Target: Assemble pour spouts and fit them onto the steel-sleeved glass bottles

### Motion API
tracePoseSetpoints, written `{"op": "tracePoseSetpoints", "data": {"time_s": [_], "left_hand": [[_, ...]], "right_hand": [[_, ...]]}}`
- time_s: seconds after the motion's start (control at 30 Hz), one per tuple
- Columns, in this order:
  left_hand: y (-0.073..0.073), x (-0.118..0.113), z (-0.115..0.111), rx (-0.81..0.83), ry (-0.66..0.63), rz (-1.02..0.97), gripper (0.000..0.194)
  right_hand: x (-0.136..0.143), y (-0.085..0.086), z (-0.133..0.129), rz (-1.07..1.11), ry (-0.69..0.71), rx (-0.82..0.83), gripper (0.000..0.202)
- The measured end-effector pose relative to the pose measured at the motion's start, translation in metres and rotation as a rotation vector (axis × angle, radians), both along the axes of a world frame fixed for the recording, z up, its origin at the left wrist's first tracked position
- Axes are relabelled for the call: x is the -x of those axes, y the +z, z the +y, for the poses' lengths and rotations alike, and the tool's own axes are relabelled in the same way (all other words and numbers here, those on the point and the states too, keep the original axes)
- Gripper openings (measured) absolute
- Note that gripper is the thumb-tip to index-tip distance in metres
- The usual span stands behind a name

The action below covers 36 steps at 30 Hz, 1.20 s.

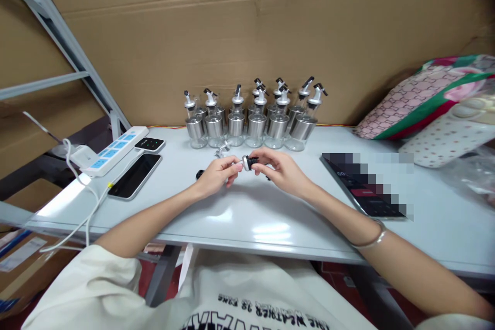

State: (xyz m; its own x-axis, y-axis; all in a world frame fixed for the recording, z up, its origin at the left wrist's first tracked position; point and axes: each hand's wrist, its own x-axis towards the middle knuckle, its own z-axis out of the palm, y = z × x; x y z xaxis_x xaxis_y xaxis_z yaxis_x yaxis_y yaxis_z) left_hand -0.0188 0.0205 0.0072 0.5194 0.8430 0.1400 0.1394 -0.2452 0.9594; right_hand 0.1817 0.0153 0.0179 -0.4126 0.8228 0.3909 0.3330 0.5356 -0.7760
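Over the middle of the table, my two hands meet at one silver-and-black pourer stopper [248, 163]. My left hand [218, 174] pinches its silver end between thumb and fingers. From the other side, my right hand [281, 171] closes its thumb and fingers on the black ribbed end. Behind my left hand lies another silver pourer top [223, 149]. A small black part [199, 174] shows beside my left wrist, partly hidden by the hand. Just beyond stand several glass oil bottles [257, 125] with steel bands, in rows; some at the back lack visible pourers.
To the left lie a power strip [119, 150], a small white-and-black device [150, 144], a phone [135, 176] and white cables. A tablet [359, 185], partly blurred out, is at right. Patterned bags [436, 98] fill the far right corner. Cardboard [193, 36] stands behind the table.
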Motion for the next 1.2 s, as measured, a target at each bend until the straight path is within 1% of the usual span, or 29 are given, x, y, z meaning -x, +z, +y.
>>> {"op": "tracePoseSetpoints", "data": {"time_s": [0.1,0.17,0.2,0.23,0.3,0.37,0.4,0.47,0.53,0.6,0.7,0.83,0.93,1.07,1.2], "left_hand": [[0.001,0.000,0.001,0.071,-0.041,-0.059,0.038],[0.000,-0.001,0.001,0.053,-0.060,-0.045,0.035],[-0.001,-0.002,0.001,0.016,-0.053,-0.037,0.032],[-0.002,-0.003,0.001,-0.036,-0.022,-0.035,0.028],[-0.004,-0.005,-0.001,-0.172,0.104,-0.038,0.025],[-0.004,-0.006,-0.002,-0.300,0.228,-0.036,0.028],[-0.004,-0.007,-0.003,-0.329,0.241,-0.029,0.029],[-0.003,-0.007,-0.005,-0.304,0.163,-0.021,0.030],[-0.003,-0.007,-0.006,-0.226,0.058,-0.022,0.032],[-0.003,-0.007,-0.006,-0.190,0.027,-0.026,0.033],[-0.004,-0.007,-0.005,-0.204,0.044,-0.055,0.032],[-0.001,-0.006,-0.005,-0.235,0.058,-0.069,0.033],[0.000,-0.006,-0.006,-0.267,0.052,-0.071,0.032],[-0.005,-0.007,-0.006,-0.280,0.046,-0.069,0.032],[-0.011,-0.008,-0.004,-0.283,0.078,-0.109,0.039]], "right_hand": [[0.000,0.002,-0.002,-0.051,-0.019,-0.077,0.017],[0.001,0.002,-0.004,-0.053,-0.045,-0.119,0.017],[0.002,0.001,-0.004,-0.039,-0.066,-0.136,0.016],[0.003,0.001,-0.005,-0.017,-0.090,-0.149,0.016],[0.006,-0.001,-0.007,0.038,-0.137,-0.163,0.014],[0.007,-0.002,-0.009,0.086,-0.171,-0.160,0.013],[0.008,-0.002,-0.009,0.098,-0.180,-0.156,0.014],[0.008,-0.001,-0.010,0.105,-0.172,-0.155,0.015],[0.008,0.000,-0.010,0.083,-0.139,-0.165,0.016],[0.008,0.000,-0.009,0.059,-0.088,-0.172,0.016],[0.008,-0.001,-0.008,0.105,-0.030,-0.109,0.016],[0.008,-0.003,-0.005,0.231,-0.038,0.035,0.024],[0.009,-0.003,-0.003,0.260,-0.035,0.137,0.029],[0.009,-0.003,-0.001,0.240,0.021,0.259,0.024],[0.008,-0.003,-0.001,0.260,0.029,0.288,0.027]]}}
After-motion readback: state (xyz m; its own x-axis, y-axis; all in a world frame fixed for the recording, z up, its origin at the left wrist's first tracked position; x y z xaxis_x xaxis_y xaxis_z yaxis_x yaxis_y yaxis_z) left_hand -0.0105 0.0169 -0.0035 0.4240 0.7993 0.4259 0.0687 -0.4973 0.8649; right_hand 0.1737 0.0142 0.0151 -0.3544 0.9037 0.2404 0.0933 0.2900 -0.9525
